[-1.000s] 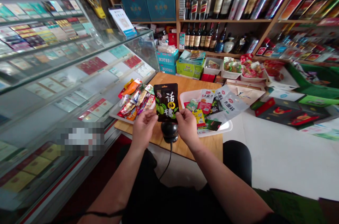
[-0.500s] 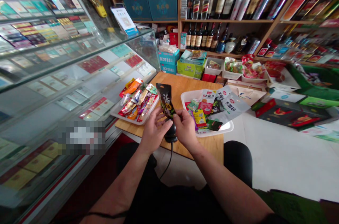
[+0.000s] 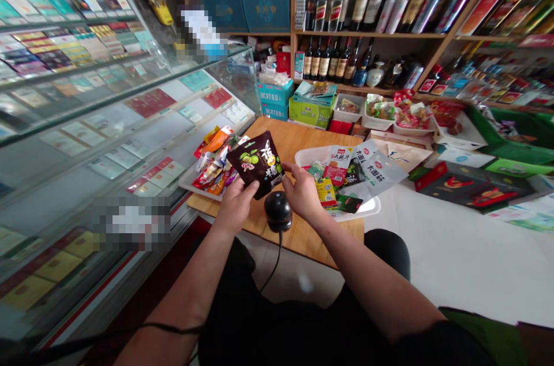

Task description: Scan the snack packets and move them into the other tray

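Note:
A dark brown snack pouch (image 3: pixel 254 161) with green fruit printed on it is held up, tilted, over the wooden table. My left hand (image 3: pixel 237 200) grips its lower left corner, thumb on the front. At its right edge, my right hand (image 3: pixel 300 190) pinches with thumb and forefinger. Just below the pouch stands a black barcode scanner (image 3: pixel 277 210) with a cable running toward me. The left white tray (image 3: pixel 199 188) holds a heap of small wrapped snacks (image 3: pixel 214 161), partly hidden by the pouch. In the right white tray (image 3: pixel 373 208) lie flat snack packets (image 3: pixel 341 172).
The wooden table (image 3: pixel 318 245) stands in front of my knees. To the left runs a glass display counter (image 3: pixel 151 103) with flat packs. Shelves of bottles (image 3: pixel 341 5) line the back. Boxes (image 3: pixel 311 112) and snack tubs (image 3: pixel 380 118) stand behind the table.
The pouch has turned from narrow and edge-on to showing its broad printed front, tilting left. My left hand has shifted left with it, and the scanner shows more fully.

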Motion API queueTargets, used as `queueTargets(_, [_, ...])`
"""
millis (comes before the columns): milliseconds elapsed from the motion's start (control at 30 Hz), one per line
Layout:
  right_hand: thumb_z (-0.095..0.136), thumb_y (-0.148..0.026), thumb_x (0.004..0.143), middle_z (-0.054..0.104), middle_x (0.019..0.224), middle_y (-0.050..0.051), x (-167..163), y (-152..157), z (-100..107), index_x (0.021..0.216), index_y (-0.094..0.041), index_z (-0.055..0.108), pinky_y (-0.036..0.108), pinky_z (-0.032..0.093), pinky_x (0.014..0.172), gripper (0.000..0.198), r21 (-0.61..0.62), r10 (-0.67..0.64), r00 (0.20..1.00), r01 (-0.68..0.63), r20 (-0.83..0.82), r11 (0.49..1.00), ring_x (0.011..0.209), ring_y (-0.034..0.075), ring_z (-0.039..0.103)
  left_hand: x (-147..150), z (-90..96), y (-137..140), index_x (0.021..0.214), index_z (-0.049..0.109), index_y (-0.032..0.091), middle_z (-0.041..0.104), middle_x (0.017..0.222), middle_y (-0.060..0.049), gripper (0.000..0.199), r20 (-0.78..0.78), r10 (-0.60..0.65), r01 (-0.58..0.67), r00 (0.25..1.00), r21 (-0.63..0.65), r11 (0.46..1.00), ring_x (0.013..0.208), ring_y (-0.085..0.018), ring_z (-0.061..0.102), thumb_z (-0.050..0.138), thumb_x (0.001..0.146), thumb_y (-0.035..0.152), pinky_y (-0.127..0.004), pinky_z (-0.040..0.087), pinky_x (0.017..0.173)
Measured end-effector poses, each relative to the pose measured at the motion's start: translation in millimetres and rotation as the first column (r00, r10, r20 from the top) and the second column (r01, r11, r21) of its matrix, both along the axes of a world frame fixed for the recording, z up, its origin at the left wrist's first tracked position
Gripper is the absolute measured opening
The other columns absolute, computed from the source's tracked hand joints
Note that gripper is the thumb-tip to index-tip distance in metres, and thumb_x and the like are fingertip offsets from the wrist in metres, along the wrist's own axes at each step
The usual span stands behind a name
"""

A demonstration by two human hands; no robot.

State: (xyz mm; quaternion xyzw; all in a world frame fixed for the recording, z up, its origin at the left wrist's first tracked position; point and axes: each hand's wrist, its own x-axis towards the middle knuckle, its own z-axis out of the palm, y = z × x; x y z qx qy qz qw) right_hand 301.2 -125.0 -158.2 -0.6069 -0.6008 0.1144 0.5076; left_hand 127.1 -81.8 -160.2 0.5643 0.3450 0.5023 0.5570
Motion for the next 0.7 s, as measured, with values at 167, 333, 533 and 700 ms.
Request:
queueTargets(167, [0.056, -0.022, 0.094, 0.072, 0.093, 0.004, 14.8, 23.6, 1.1, 0.097, -0.017, 0.068, 0.027, 0.045, 0.079, 0.014, -0.104, 0.016, 0.999, -0.013, 0.028, 0.995, 0.085, 0.017, 0.064, -4.2, 4.0, 24.4, 0.124, 0.069, 0.018, 0.071, 0.112, -0.008, 0.039, -0.147, -0.006, 0.018, 0.989, 0.083, 0.996, 0.119, -0.028, 0.061, 0.068, 0.09, 0.037, -0.042, 0.047, 0.108])
queueTargets(333, [0.058, -0.02, 0.091, 0.067, 0.079, 0.002, 22.9, 41.7, -15.9, 0.081, -0.017, 0.063, 0.026, 0.036, 0.068, 0.012, -0.245, 0.004, 0.984, 0.04, 0.18, 0.969, 0.07, 0.015, 0.056, -5.3, -22.9, 58.4, 0.113, 0.07, 0.017, 0.07, 0.11, -0.007, 0.03, -0.369, 0.069, 0.016, 0.927, 0.222, 0.975, 0.106, -0.025, 0.062, 0.058, 0.093, 0.035, -0.037, 0.047, 0.099])
queueTargets(533, [0.058, -0.021, 0.091, 0.069, 0.079, 0.004, 30.2, 47.0, -42.2, 0.078, -0.017, 0.067, 0.026, 0.035, 0.067, 0.017, -0.352, 0.01, 0.979, 0.064, 0.204, 0.934, 0.072, 0.016, 0.058, -1.5, -57.3, 77.5, 0.093, 0.066, 0.015, 0.065, 0.085, -0.005, 0.022, -0.474, 0.09, 0.02, 0.876, 0.223, 0.975, 0.08, -0.02, 0.057, 0.057, 0.092, 0.036, -0.031, 0.044, 0.077])
queueTargets(700, [0.058, -0.021, 0.091, 0.073, 0.085, 0.005, 31.8, 48.2, -55.7, 0.086, -0.017, 0.073, 0.026, 0.038, 0.069, 0.017, -0.413, 0.011, 0.982, 0.069, 0.189, 0.908, 0.075, 0.017, 0.062, 1.2, -61.9, 79.0, 0.084, 0.06, 0.017, 0.061, 0.08, -0.003, 0.021, -0.529, 0.108, 0.009, 0.842, 0.214, 0.977, 0.075, -0.019, 0.053, 0.057, 0.091, 0.037, -0.029, 0.039, 0.071])
